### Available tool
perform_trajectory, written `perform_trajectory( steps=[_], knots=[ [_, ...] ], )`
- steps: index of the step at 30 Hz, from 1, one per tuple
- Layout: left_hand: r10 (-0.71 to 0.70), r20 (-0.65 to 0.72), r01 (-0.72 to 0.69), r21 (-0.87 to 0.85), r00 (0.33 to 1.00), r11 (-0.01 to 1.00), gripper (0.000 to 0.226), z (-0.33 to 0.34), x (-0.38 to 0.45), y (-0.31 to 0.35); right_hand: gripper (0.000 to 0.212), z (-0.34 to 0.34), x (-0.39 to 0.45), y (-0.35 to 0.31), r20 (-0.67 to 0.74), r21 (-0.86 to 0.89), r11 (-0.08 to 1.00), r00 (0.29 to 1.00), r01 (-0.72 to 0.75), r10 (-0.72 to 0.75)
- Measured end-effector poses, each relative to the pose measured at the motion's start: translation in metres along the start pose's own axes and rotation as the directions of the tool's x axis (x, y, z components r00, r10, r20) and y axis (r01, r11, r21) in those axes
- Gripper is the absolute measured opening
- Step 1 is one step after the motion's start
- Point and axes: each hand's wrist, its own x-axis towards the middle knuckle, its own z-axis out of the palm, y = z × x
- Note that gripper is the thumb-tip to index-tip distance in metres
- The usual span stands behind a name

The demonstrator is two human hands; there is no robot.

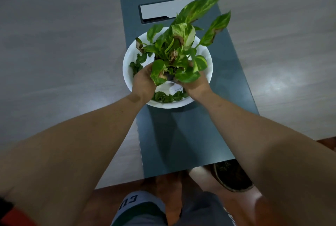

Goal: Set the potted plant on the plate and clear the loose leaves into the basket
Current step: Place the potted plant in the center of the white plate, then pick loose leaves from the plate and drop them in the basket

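I see the grey wood-grain table [54, 44] spreading out to either side of both hands, with a dark blue-grey centre strip [190, 135] running under them and away from me. Beyond the hands on that strip sits a rectangular cable hatch [163, 10] with a pale lid.

On the strip, directly under the hands, is the white plate [205, 51], a deep round one. The potted plant [181, 44] is over its middle, a pothos with green-and-cream variegated leaves, some browned at the edges, reaching up and away past my fingers. I cannot tell whether the pot is resting on the plate or just above it. The white pot [172, 88] shows only as a small patch between the two wrists, with a dark rim just above that.

Loose leaves [167, 97] lie inside the plate, a dark green cluster on the near side between the wrists and another to the outside of the left hand.

My left hand [143, 80] is curled round the pot's left side, fingers hidden in the foliage. My right hand [194, 82] grips the opposite side the same way, fingers wrapped in under the leaves.

Below the right forearm, close to me and off the table's near edge, I see a dark round basket [232, 176] on the floor, with a few bits of leaf inside.
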Motion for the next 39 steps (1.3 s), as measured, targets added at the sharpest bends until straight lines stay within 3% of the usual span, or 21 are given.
perform_trajectory(
  steps=[2, 4, 6, 7, 10, 14, 18, 23, 25, 28, 34, 37, 39],
  knots=[
    [0.049, -0.04, -0.041, 0.179, 0.998, 0.983, 0.036, -0.004, 0.001, -0.003, 0.019, -0.007, 0.001, 0.006, 0.016, -0.136, 0.988, 0.997, 0.071, -0.07],
    [0.091, -0.037, -0.063, 0.474, 0.995, 0.878, 0.055, -0.011, 0.005, -0.007, 0.044, -0.01, 0.009, 0.019, 0.072, -0.395, 0.906, 0.988, 0.151, -0.134],
    [0.129, 0.009, -0.089, 0.773, 0.992, 0.628, 0.072, -0.019, 0.011, -0.014, 0.069, -0.014, 0.013, 0.024, 0.098, -0.723, 0.668, 0.983, 0.177, -0.154],
    [0.109, 0.032, -0.086, 0.842, 0.994, 0.532, 0.081, -0.023, 0.014, -0.018, 0.076, -0.015, 0.012, 0.024, 0.108, -0.817, 0.549, 0.983, 0.174, -0.152],
    [0.038, 0.104, -0.11, 0.905, 0.994, 0.411, 0.098, -0.029, 0.022, -0.027, 0.085, -0.016, 0.009, 0.025, 0.151, -0.892, 0.414, 0.983, 0.18, -0.102],
    [-0.049, 0.174, -0.147, 0.928, 0.983, 0.342, 0.123, -0.023, 0.013, -0.027, 0.093, -0.013, 0.0, 0.018, 0.21, -0.892, 0.396, 0.976, 0.217, -0.06],
    [-0.012, 0.159, -0.146, 0.93, 0.987, 0.337, 0.112, -0.012, 0.004, -0.024, 0.088, -0.002, 0.003, 0.017, 0.204, -0.897, 0.397, 0.979, 0.192, -0.014],
    [-0.013, 0.145, -0.126, 0.897, 0.989, 0.424, 0.064, 0.001, -0.006, -0.015, 0.077, 0.007, -0.004, 0.017, 0.141, -0.856, 0.505, 0.99, 0.113, 0.017],
    [-0.068, 0.106, -0.062, 0.88, 0.992, 0.47, 0.047, 0.007, -0.01, -0.004, 0.081, 0.001, -0.005, 0.011, 0.145, -0.771, 0.63, 0.989, 0.099, 0.022],
    [-0.119, 0.086, -0.007, 0.834, 0.989, 0.552, 0.042, 0.009, -0.01, -0.004, 0.072, 0.004, -0.002, 0.012, 0.146, -0.545, 0.837, 0.989, 0.049, 0.038],
    [-0.174, 0.072, 0.073, 0.708, 0.982, 0.702, 0.025, 0.01, -0.005, -0.016, 0.038, 0.004, -0.008, 0.0, 0.138, -0.448, 0.894, 0.988, -0.002, 0.071],
    [-0.224, 0.025, 0.164, 0.605, 0.974, 0.779, 0.02, 0.009, -0.001, -0.02, 0.02, 0.001, -0.009, 0.0, 0.003, -0.411, 0.906, 0.994, -0.097, 0.108],
    [-0.223, -0.028, 0.204, 0.534, 0.974, 0.821, 0.018, 0.007, 0.001, -0.021, 0.016, -0.002, -0.008, -0.002, 0.0, -0.428, 0.9, 0.996, -0.083, 0.092]
  ],
)
